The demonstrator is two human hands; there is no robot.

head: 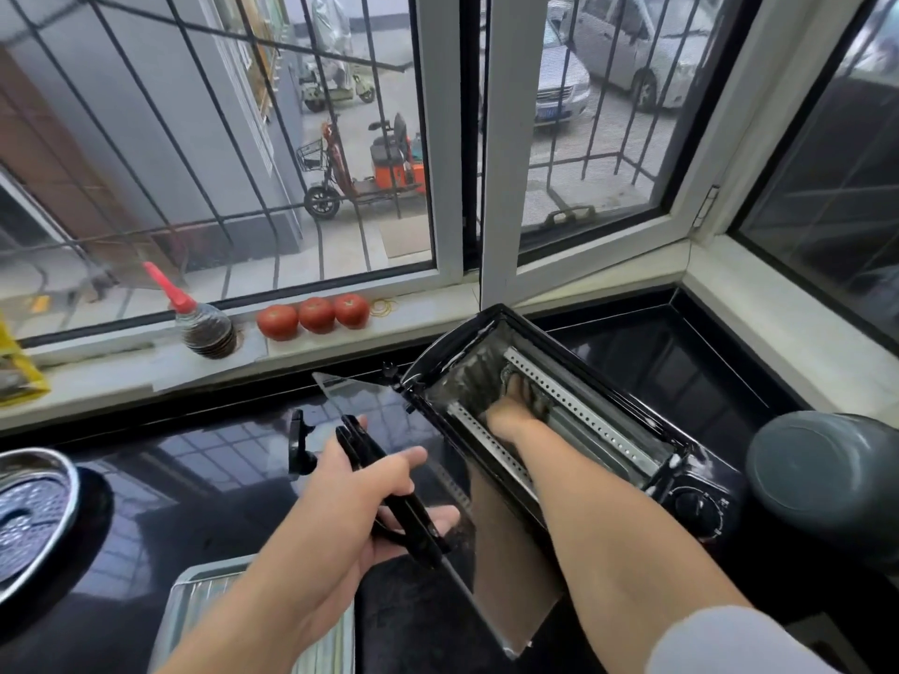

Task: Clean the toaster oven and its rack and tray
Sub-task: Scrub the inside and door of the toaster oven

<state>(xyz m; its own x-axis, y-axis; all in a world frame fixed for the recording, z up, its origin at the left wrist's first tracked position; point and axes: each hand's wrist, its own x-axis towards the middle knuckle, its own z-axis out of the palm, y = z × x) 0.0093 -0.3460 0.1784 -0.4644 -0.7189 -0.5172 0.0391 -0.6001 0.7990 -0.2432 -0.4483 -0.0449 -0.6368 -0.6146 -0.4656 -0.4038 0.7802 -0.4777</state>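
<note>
Currently, step: the inside of the toaster oven (559,411) is being wiped; it sits on the dark counter (204,479) below the window, turned with its opening towards the person
Left hand (350,503): its grip is curled round the black handle of the glass door (389,479), holding the door swung down and open
Right hand (515,406): reaches deep into the cavity and presses on a dark cloth or pad; whether the fingers are curled round it or lie flat I cannot tell
Next move, as I judge: keeping the door steady while the wiping hand works along the walls without catching the perforated side rails
Tray (253,620): one, metal, on the counter at the near edge, under the left forearm
Rack: not clearly seen
Counts: one oven, two perforated rails, three tomatoes (314,314) on the sill, one red-capped bottle (202,318), one grey pot (827,479) to the right
</note>
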